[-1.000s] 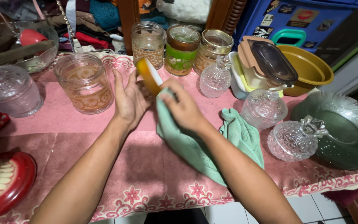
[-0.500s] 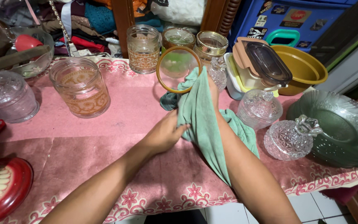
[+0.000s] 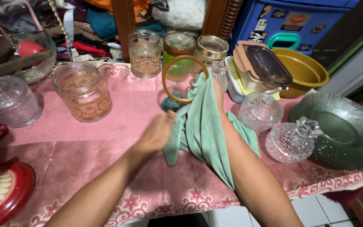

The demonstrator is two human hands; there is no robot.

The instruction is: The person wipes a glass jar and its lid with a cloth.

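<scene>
At the bench's left edge I see a red round dish point(image 3: 5, 193) and a clear cut-glass lidded bowl point(image 3: 6, 101); nearer the back stands a squat open glass jar with an orange pattern point(image 3: 82, 91). My left hand point(image 3: 156, 135) is blurred at mid-bench, its grip closed on a fold of the green microfibre cloth point(image 3: 202, 126). My right hand point(image 3: 210, 86) is mostly wrapped in that cloth, and its grip pinches the round gold-rimmed clear jar lid point(image 3: 185, 78), held upright above the bench in front of three patterned jars point(image 3: 177, 50) along the back edge. Toward the right edge sit two cut-glass lidded dishes point(image 3: 293, 141) and a large green glass bowl point(image 3: 341, 130).
</scene>
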